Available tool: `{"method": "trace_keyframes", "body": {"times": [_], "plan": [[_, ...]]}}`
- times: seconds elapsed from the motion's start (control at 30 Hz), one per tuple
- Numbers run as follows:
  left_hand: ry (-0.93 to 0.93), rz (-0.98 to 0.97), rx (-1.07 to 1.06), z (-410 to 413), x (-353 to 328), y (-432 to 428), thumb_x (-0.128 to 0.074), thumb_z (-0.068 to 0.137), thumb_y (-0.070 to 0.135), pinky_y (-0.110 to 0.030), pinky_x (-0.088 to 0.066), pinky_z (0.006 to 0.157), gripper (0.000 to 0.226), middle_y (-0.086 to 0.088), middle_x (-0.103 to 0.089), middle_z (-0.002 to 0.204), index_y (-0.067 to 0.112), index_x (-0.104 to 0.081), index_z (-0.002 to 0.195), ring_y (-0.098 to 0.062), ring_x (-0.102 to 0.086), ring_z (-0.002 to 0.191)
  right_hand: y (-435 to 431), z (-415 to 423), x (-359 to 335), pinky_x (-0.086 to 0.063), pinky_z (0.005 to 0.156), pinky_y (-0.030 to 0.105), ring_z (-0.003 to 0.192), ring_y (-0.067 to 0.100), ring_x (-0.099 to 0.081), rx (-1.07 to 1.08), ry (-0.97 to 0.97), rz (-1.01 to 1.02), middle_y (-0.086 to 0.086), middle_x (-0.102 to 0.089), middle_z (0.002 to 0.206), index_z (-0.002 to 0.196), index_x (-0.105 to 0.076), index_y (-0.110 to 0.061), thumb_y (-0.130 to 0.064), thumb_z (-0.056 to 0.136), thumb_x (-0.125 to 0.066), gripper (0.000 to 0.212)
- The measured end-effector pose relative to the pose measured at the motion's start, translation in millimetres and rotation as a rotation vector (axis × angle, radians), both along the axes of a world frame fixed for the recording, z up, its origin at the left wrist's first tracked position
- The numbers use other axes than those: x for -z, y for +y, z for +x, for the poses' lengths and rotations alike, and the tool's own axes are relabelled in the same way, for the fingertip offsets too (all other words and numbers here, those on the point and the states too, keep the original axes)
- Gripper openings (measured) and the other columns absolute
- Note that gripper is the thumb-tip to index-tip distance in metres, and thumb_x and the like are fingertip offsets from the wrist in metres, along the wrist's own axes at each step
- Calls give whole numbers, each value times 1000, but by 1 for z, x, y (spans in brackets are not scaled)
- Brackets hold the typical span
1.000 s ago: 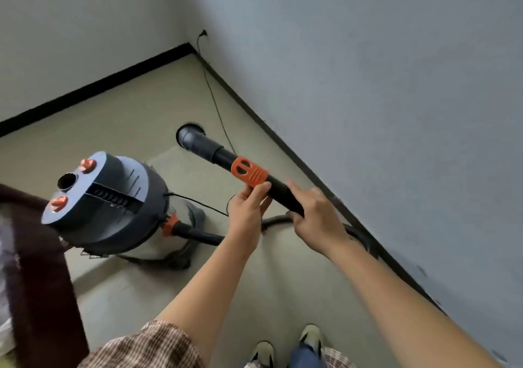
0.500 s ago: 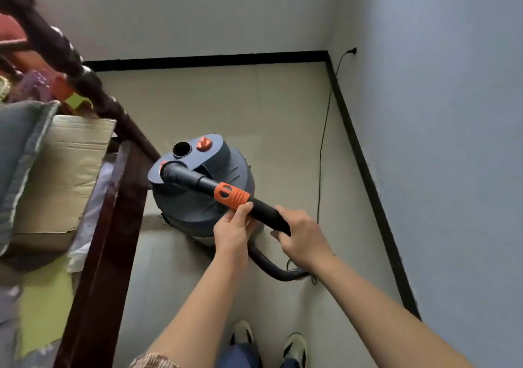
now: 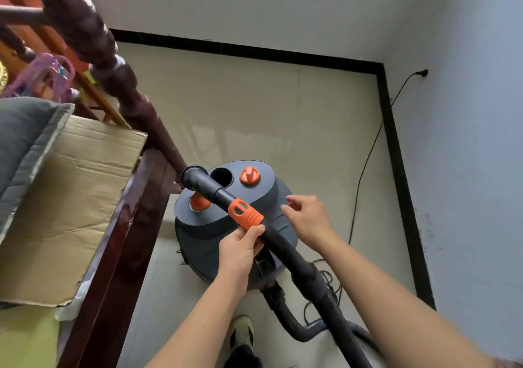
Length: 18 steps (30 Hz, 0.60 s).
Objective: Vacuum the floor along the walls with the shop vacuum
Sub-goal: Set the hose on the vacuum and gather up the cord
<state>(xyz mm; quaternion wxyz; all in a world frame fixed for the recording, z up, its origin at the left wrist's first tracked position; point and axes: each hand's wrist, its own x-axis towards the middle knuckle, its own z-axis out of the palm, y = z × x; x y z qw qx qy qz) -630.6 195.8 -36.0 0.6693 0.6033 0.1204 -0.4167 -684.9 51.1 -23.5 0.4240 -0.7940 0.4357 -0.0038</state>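
right hand (image 3: pixel 310 222) let go of wand (image 3: pixel 285 251), fingers loose above vacuum top (image 3: pixel 266 195)

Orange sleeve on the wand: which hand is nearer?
Left. The left hand grips the wand right at the lower edge of the orange sleeve. The right hand hovers to the sleeve's right, open, clear of the wand.

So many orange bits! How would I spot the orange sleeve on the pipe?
Find the round dark-grey vacuum on the floor beside the dark wooden post. A black wand slants across its lid. The orange sleeve wraps round that wand, ribbed with oval holes, unlike the orange knobs standing on the lid.
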Motion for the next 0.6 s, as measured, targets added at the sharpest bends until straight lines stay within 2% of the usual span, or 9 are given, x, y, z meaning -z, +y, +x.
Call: {"method": "trace_keyframes", "body": {"times": [0.1,0.17,0.2,0.27,0.3,0.33,0.43,0.6], "plan": [[2,4,22,11,15,-6,-67,87,8,-17,-55,72,17,-2,-75,80,14,-76,74,-9,-71,77,-17,46,20,-43,80,31,88,24,-56,-86,50,-25,5,-65,90,108,-72,-9,-26,93,-64,24],[3,-15,36,14,22,-8,-67,87,9,-17,-55,74,17,-3,-75,84,14,-76,74,-9,-72,81,-25,76,29,-43,83,32,95,25,-55,-127,68,-50,8,-63,97,114,-70,-6,-30,93,-64,32],[2,-27,33,16,25,-9,-66,87,9,-17,-55,75,16,-3,-75,84,13,-76,75,-8,-72,81,-28,89,32,-43,82,33,96,27,-55,-149,78,-69,10,-62,98,110,-71,-5,-32,93,-63,33],[18,-42,6,18,29,-10,-64,88,7,-17,-55,75,14,-3,-74,82,10,-74,79,-7,-71,79,-32,110,37,-38,71,35,86,28,-50,-198,132,-113,7,-53,83,80,-67,-6,-36,92,-64,33],[24,-48,-3,18,29,-10,-64,88,6,-18,-55,75,13,-3,-74,82,9,-74,81,-7,-71,79,-33,116,39,-33,66,35,81,27,-46,-220,171,-137,4,-46,77,65,-56,-10,-38,91,-64,39],[26,-54,-6,18,30,-10,-64,89,7,-19,-55,78,12,-4,-74,83,8,-74,83,-8,-71,80,-34,122,42,-29,64,34,78,26,-43,-241,204,-155,2,-39,74,59,-44,-13,-40,90,-65,46],[30,-59,2,20,29,-9,-64,88,9,-23,-55,85,12,-8,-75,89,8,-75,86,-11,-71,87,-36,131,43,-26,58,31,73,27,-37,-260,234,-161,1,-31,65,58,-32,-16,-37,85,-69,51],[44,-54,-9,21,26,-12,-64,88,8,-22,-55,83,11,-8,-74,88,6,-74,86,-11,-71,85,-43,136,42,-27,58,31,67,30,-39,-352,227,-155,7,-36,57,54,-35,-10,-31,85,-66,49]]}}
